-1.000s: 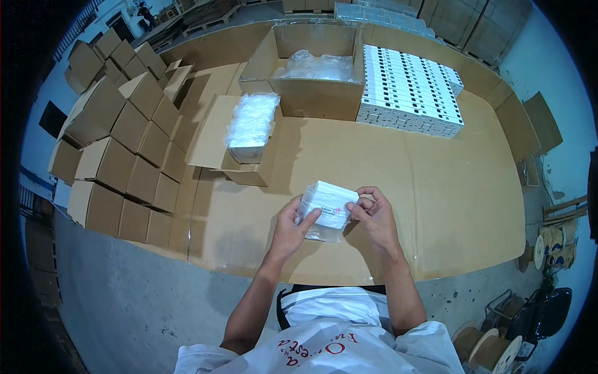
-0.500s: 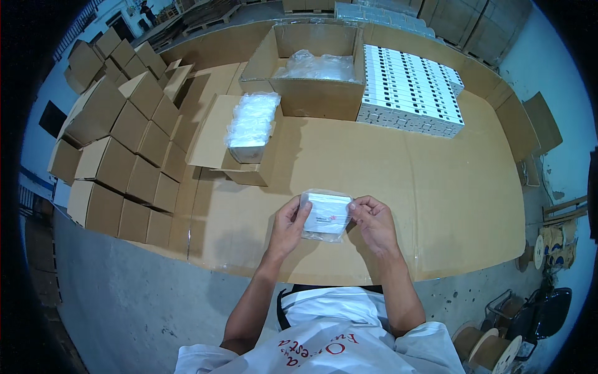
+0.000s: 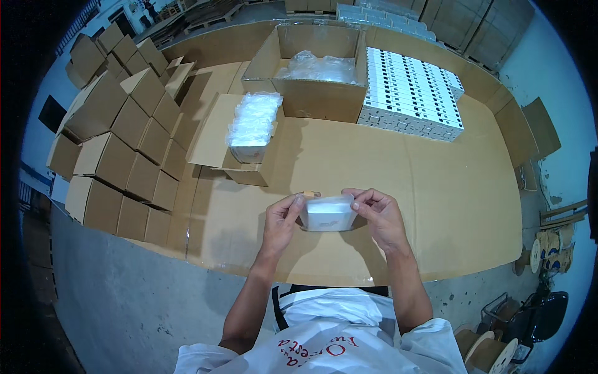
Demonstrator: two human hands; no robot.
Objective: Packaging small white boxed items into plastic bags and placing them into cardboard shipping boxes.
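Both hands, left hand [image 3: 281, 219] and right hand [image 3: 380, 215], pinch my small clear-bagged white box [image 3: 327, 214] by its ends; I judge it light, slippery film.

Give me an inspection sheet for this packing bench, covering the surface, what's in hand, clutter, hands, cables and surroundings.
Surface: cardboard-covered table, brown sheets overlapping.
Job's things: small white packet in clear wrap, held above the table by both hands.
Clutter: open carton with plastic liner; smaller open box of wrapped packets; block of white boxes; stacked closed cartons.
Hands: left hand and right hand pinch the packet's ends.
Cables: nothing seen.
Surroundings: concrete floor; wooden spools at right.
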